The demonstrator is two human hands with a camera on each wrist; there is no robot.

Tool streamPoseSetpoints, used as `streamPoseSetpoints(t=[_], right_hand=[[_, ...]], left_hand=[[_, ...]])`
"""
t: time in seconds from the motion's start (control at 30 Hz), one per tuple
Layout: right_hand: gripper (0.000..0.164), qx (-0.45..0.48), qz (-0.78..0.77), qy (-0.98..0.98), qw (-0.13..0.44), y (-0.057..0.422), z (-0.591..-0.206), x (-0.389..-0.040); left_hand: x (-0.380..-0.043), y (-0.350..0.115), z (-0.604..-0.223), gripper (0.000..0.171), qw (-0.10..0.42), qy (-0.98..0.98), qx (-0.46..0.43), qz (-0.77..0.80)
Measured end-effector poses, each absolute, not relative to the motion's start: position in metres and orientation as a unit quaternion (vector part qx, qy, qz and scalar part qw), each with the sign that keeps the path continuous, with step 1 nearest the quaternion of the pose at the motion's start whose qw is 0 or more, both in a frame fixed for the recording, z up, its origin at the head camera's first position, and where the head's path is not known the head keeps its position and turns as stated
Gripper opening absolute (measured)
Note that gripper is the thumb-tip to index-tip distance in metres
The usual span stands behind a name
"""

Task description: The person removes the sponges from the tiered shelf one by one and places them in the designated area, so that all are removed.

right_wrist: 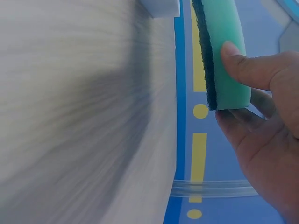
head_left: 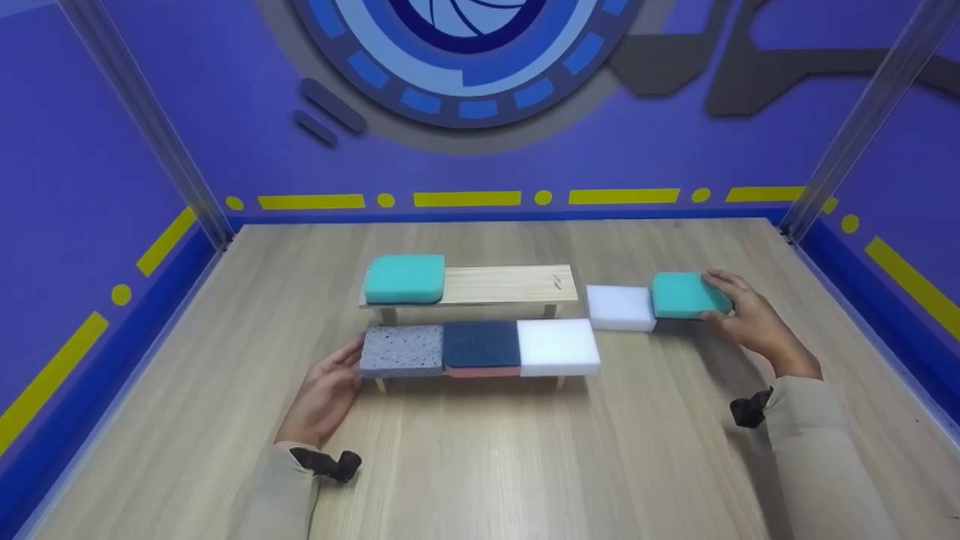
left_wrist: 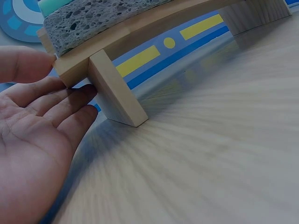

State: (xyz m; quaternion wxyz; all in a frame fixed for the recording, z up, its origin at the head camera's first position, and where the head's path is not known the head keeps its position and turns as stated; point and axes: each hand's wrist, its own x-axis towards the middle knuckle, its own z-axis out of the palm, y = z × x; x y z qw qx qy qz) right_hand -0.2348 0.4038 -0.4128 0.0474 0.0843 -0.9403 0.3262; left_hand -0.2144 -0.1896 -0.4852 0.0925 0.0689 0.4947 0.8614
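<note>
My right hand (head_left: 757,326) grips a turquoise sponge (head_left: 679,295) by its right end. In the right wrist view its dark scouring layer faces the table, and the sponge is raised off the tabletop. A white foam block (head_left: 620,306) is just left of it. With nearly straight fingers, my left hand (head_left: 326,390) touches the left end of the front wooden bench (left_wrist: 124,39), near its leg (left_wrist: 117,88). That bench bears a grey pitted sponge (head_left: 403,350), a dark blue pad with a reddish lower layer (head_left: 481,345) and a white block (head_left: 558,346).
Behind stands a second low wooden bench (head_left: 502,285) with another turquoise sponge (head_left: 405,278) on its left end. All this is on a wood-grain table (head_left: 487,465), enclosed by blue panels (head_left: 225,135) at the back and sides.
</note>
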Motion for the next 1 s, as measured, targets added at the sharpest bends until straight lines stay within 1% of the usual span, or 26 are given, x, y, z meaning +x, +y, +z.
streamPoseSetpoints(t=[0.3, 0.57, 1.0], right_hand=[[0.067, 0.074, 0.328, -0.941, 0.038, 0.41, -0.418, -0.235], [0.066, 0.072, 0.325, -0.943, 0.025, 0.414, -0.424, -0.235], [0.065, 0.063, 0.325, -0.944, 0.0, 0.415, -0.431, -0.239]], left_hand=[[-0.214, -0.19, -0.486, 0.066, 0.089, 0.495, 0.077, 0.861], [-0.214, -0.187, -0.486, 0.067, 0.091, 0.491, 0.056, 0.865], [-0.214, -0.189, -0.485, 0.066, 0.088, 0.496, 0.072, 0.861]])
